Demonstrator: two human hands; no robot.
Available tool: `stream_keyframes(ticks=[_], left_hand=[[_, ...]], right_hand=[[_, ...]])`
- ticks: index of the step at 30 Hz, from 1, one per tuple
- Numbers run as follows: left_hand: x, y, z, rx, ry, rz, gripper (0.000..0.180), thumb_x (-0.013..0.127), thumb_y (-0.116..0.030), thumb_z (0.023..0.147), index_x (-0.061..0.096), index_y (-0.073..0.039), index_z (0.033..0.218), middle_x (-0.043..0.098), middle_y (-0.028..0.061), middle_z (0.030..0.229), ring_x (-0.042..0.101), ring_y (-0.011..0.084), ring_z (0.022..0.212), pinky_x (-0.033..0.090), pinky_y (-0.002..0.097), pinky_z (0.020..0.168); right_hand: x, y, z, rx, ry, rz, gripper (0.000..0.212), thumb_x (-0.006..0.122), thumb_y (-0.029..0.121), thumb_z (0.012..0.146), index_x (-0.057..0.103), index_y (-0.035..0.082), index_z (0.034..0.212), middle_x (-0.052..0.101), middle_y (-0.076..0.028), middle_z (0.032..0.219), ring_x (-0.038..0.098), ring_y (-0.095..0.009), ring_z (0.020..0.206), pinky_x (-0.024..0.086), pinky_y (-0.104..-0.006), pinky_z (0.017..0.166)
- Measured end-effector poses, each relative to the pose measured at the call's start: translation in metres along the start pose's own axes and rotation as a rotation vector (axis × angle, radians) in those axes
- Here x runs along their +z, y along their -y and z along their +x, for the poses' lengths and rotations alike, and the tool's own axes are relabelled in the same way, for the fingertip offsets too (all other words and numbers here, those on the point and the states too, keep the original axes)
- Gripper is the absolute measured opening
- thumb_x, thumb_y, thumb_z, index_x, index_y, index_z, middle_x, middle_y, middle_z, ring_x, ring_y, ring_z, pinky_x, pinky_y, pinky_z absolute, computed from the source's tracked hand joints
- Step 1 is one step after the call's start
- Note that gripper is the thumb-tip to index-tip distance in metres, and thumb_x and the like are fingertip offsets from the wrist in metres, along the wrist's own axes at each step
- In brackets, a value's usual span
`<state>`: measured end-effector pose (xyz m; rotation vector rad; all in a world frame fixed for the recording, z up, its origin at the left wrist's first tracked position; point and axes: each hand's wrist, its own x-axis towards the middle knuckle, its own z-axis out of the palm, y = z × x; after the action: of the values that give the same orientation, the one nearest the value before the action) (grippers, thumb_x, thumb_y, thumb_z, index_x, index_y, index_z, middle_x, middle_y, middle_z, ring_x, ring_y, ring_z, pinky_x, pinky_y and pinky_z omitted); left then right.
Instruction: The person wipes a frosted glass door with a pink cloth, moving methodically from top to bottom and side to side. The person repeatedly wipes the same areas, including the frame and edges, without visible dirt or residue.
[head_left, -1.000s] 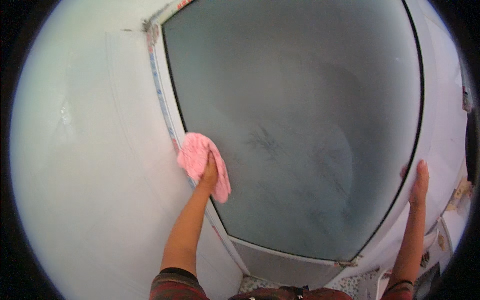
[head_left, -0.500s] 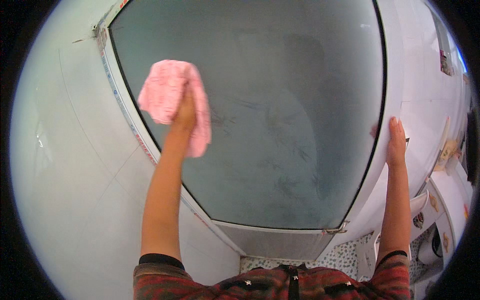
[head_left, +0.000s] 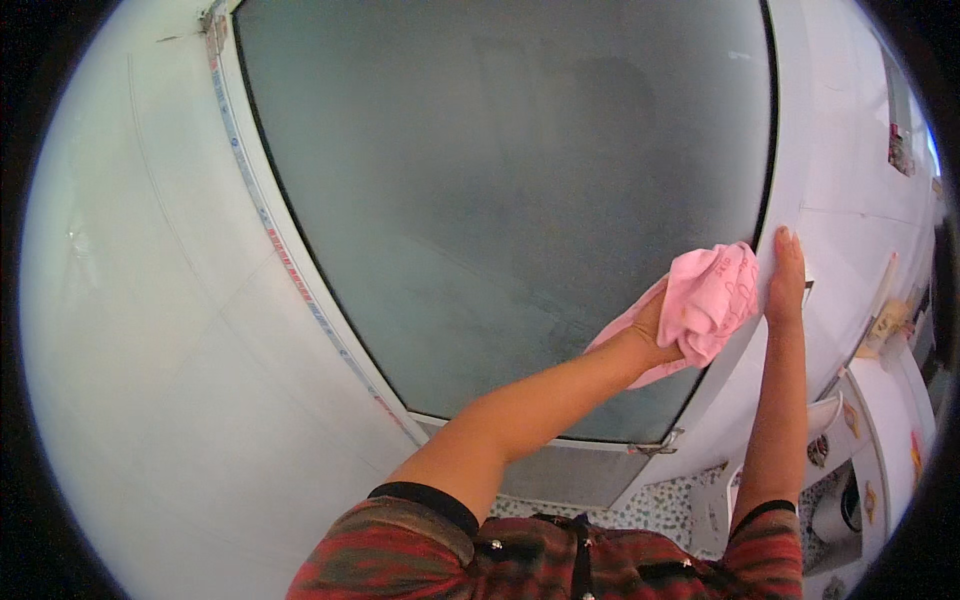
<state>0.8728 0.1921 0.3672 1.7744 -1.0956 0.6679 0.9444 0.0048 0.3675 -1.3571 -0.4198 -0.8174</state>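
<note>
A bunched pink cloth (head_left: pixel 712 295) is in my left hand (head_left: pixel 655 325), which presses it against the right part of a dark frosted glass pane (head_left: pixel 480 230). The cloth covers most of my fingers and its right side reaches the pane's edge. My left arm stretches across the lower part of the glass. At the white door frame (head_left: pixel 790 130) right of the pane, my right hand (head_left: pixel 787 275) rests with straight fingers pointing up, holding nothing that I can see. A metal handle (head_left: pixel 657 443) sits at the pane's lower right corner.
A white wall (head_left: pixel 170 330) runs along the left, with a strip of printed tape (head_left: pixel 290 265) on the frame. To the right stand a white cabinet (head_left: pixel 885 420) with ornate knobs and a bin (head_left: pixel 835 515). Pebble-patterned floor (head_left: pixel 655 505) shows below the door.
My left hand has swept the pink cloth from the left side of the glass to its right edge, somewhat lower. My right hand stays on the frame. The view has shifted slightly.
</note>
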Motion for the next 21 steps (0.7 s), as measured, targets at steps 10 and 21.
stream_keyframes(ticks=[10,21], left_hand=[[-0.012,-0.024,-0.013,0.036,0.020,-0.006,0.035,0.054,-0.021,0.079,0.046,-0.009,0.110,0.050,0.0072,0.106,0.047,0.0210,0.100,0.037,0.0286,0.091],[-0.150,-0.022,-0.067,0.190,-0.281,0.135,0.025,0.055,-0.020,0.081,0.054,-0.006,0.101,0.057,0.0061,0.094,0.056,0.0163,0.086,0.047,0.0268,0.076]], right_hand=[[-0.053,-0.058,0.020,-0.237,0.112,-0.611,0.045,0.038,0.033,0.091,0.045,-0.002,0.118,0.042,-0.017,0.123,0.037,-0.025,0.115,0.025,-0.0333,0.098],[-0.023,-0.001,0.004,0.233,0.109,0.328,0.040,0.047,0.043,0.086,0.053,0.004,0.095,0.057,-0.007,0.081,0.054,-0.018,0.073,0.045,-0.0312,0.070]])
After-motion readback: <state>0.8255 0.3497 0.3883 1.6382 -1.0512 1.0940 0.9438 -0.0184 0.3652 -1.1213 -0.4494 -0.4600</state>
